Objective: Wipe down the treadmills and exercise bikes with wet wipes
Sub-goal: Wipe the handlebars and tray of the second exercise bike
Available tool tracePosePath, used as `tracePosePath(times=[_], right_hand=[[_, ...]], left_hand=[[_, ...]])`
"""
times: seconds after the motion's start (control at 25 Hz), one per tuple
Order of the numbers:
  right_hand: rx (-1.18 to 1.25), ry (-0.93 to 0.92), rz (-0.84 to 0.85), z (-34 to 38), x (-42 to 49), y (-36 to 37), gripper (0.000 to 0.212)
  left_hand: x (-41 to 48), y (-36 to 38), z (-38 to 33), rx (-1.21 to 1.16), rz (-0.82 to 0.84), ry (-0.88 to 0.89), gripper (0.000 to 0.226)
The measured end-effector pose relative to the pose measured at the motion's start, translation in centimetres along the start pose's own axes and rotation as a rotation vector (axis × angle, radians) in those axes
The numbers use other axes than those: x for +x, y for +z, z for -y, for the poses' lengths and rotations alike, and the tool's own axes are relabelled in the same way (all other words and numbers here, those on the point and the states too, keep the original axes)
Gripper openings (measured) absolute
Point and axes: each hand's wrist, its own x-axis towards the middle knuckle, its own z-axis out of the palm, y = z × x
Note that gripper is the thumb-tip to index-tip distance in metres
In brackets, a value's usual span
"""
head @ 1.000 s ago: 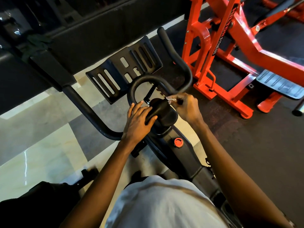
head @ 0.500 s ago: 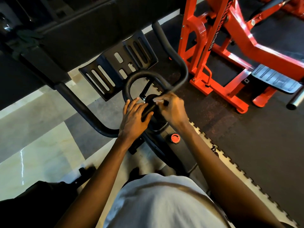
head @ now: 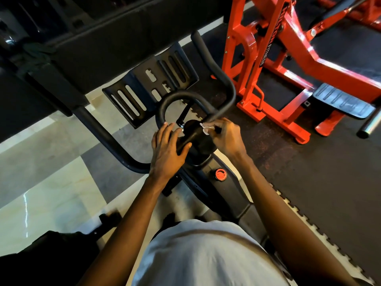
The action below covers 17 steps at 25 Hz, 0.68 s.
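A black exercise bike (head: pixel 224 190) stands below me, its handlebars (head: pixel 224 81) curving out to both sides and a slotted black tray (head: pixel 150 87) at the front. My left hand (head: pixel 167 151) rests on the black centre hub (head: pixel 198 137), fingers straight along its left side and thumb across it. My right hand (head: pixel 226 137) pinches a small crumpled white wet wipe (head: pixel 207 127) against the hub's right edge, where the handlebar joins. A red knob (head: pixel 221 174) sits on the frame just below the hub.
An orange weight machine (head: pixel 288 65) with a grey footplate (head: pixel 342 101) stands close on the right, on black rubber matting (head: pixel 329 182). Pale tiled floor (head: pixel 51 182) lies on the left. A dark machine (head: pixel 92 44) fills the top left.
My right hand has shifted from the top of the hub back to its right edge, and the white wipe shows again. My left hand has stayed on the hub.
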Motion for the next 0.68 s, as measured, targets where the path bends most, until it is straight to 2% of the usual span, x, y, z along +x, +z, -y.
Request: tracePosePath(times=[0.16,0.36,0.44,0.52,0.68], right_hand=[[-0.027,0.094,-0.064,-2.2,-1.9,1.1,0.021],[-0.134,-0.014,0.039,-2.5,-4.2,2.9,0.024],[-0.141,-0.01,-0.011,-3.3,-3.8,1.9,0.023],[-0.109,0.072,-0.084,-3.8,-3.7,1.4,0.019],[-0.015,0.136,-0.047,-2.8,-6.0,3.4,0.018]], left_hand=[[-1.2,0.2,0.2,0.04,0.026,0.018,0.047],[-0.4,1.0,-0.6,0.113,0.037,0.007,0.046],[-0.4,1.0,-0.6,0.126,0.051,-0.005,0.046],[-0.4,0.9,-0.6,0.132,0.056,-0.017,0.046],[-0.4,0.8,-0.9,0.14,0.057,-0.029,0.044]])
